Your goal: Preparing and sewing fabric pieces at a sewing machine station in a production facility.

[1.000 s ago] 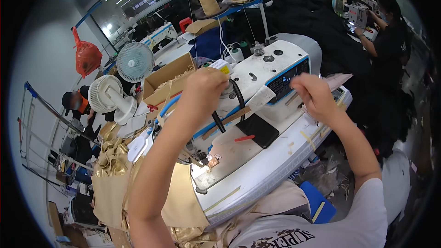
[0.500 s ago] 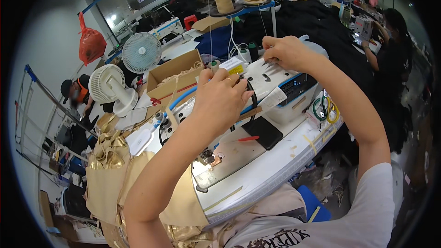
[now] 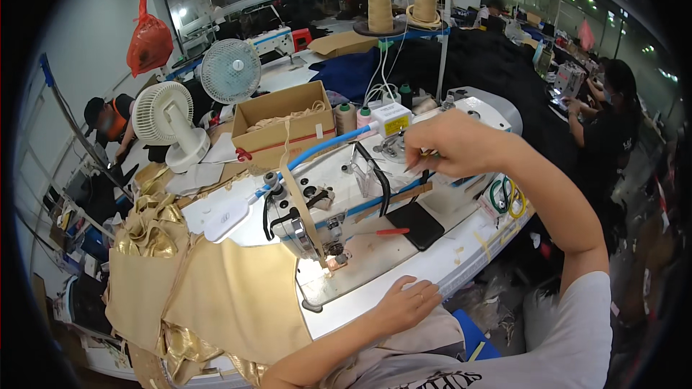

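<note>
My right hand [image 3: 455, 145] is raised over the top of a white sewing machine [image 3: 478, 108], its fingers pinched together. A small dark tip pokes out below them; what it belongs to is hidden. My left hand [image 3: 407, 306] lies with fingers stretched out at the table's front edge, holding nothing. A beige strip [image 3: 296, 194] runs down the machine's front to the lit needle area. On the bed rest a black flat pad [image 3: 416, 225] and a slim red tool [image 3: 393, 231]. Beige fabric pieces [image 3: 241, 292] with gold parts spread left of the needle.
Behind the machine stand a cardboard box [image 3: 285, 140] of beige strips, thread cones [image 3: 380, 13] on a rack, and two fans [image 3: 164, 115]. A white paddle-shaped object [image 3: 227, 222] lies left. Green and yellow scissors [image 3: 517, 198] sit right. Co-workers [image 3: 613, 108] are farther off.
My left hand has dropped from above the machine to the table's front edge and straightened. My right hand has moved down and toward me over the machine top. The view has shifted slightly.
</note>
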A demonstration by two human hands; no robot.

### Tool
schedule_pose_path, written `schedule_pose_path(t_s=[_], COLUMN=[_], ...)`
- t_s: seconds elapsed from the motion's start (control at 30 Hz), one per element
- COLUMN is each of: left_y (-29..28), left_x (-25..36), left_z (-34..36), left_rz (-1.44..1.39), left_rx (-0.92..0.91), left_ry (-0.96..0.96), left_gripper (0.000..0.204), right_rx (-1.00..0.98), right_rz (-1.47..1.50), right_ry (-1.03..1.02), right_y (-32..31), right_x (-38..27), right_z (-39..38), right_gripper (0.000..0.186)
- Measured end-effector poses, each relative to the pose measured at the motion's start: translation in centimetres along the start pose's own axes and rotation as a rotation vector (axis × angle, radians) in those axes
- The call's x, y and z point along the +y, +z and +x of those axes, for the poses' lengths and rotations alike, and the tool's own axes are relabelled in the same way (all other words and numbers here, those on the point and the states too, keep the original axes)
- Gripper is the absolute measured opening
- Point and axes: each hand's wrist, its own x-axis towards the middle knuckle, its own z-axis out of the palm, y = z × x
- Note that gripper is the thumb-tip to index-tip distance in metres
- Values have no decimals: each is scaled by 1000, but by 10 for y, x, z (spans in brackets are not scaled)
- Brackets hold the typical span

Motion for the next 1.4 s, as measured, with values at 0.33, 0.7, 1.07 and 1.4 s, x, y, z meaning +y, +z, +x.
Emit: schedule_pose_path(t_s=[0.33, 0.7, 1.07, 1.4], left_y=[19, 24, 25, 31], left_x=[-6, -12, -12, -13], left_z=[-18, -18, -20, -22], left_rz=[-175, -245, -260, -269], left_rx=[52, 32, -19, -40], left_ry=[-56, -74, -82, -38], left_gripper=[29, 28, 29, 26], right_rx=[472, 303, 310, 61], right_rz=[-221, -498, -487, -466], right_ry=[103, -17, -211, -83], right_y=[10, -1, 18, -1], right_x=[48, 14, 11, -16], right_z=[27, -17, 25, 5], right_gripper=[27, 18, 10, 22])
